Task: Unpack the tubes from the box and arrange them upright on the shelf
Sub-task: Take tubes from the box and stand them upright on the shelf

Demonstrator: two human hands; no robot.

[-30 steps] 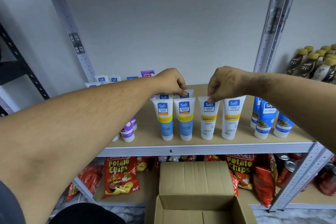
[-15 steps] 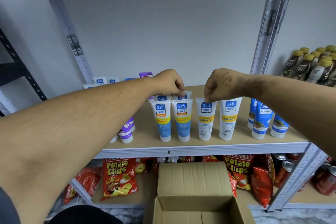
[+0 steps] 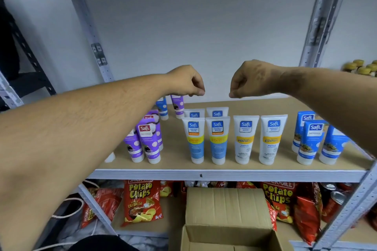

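Note:
Several Safi tubes stand upright, cap down, on the wooden shelf [image 3: 265, 106]. Two white-and-light-blue tubes [image 3: 206, 140] stand in front with two more behind them; two white tubes [image 3: 259, 140] stand to their right. My left hand [image 3: 186, 81] and my right hand [image 3: 251, 79] hover above the tubes with curled fingers, holding nothing and touching no tube. The open cardboard box [image 3: 226, 210] sits below the shelf's front edge; what lies inside it is hidden.
Purple tubes [image 3: 146, 140] stand at the shelf's left, dark blue tubes [image 3: 312, 140] at its right. Red potato chip bags [image 3: 140, 201] and cans fill the lower shelf. Grey metal uprights [image 3: 324, 16] frame the bay. Gold-capped bottles [image 3: 361, 67] stand at far right.
Both hands have let go of the tube tops they were pinching and lifted clear above the row. The tubes stay standing.

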